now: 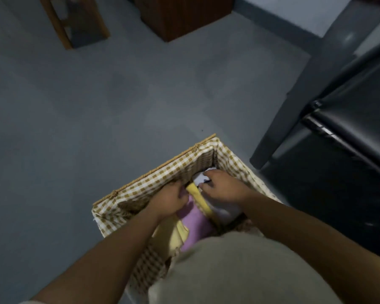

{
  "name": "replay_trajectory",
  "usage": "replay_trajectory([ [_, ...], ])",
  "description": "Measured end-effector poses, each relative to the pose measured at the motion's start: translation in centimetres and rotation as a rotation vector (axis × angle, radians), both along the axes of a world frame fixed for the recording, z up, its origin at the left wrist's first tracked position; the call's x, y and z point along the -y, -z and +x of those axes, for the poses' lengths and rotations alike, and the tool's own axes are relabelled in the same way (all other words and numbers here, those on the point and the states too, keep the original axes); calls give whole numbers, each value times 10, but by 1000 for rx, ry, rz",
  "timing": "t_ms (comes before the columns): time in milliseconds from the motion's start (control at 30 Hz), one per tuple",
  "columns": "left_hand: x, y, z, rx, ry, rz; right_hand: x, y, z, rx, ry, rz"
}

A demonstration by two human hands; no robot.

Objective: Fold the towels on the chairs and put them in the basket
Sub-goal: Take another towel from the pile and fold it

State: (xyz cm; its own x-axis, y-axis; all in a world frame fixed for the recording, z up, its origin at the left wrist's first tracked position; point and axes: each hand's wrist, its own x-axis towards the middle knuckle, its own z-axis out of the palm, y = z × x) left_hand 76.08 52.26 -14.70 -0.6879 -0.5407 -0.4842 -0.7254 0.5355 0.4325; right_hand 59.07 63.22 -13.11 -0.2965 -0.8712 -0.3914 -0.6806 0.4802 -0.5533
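Head camera: both hands down in the basket

Lower centre of frame, the check-lined basket (pixel 162 166) holds the folded towels. The left hand (pixel 169 199) curls its fingers into the lilac towel (pixel 199 223). The right hand (pixel 222 187) grips the white towel (pixel 227 210), with a yellow towel (pixel 199 195) wedged between. A black chair (pixel 349 128) stands at right.

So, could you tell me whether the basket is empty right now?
No, a purple towel, a yellow towel and a white towel lie inside the basket.
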Motion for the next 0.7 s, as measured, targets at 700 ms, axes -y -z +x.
replay_trajectory([
  [700, -227, -397, -271, -667, 527, -279, -362, -387, -165, -673, 844, -254],
])
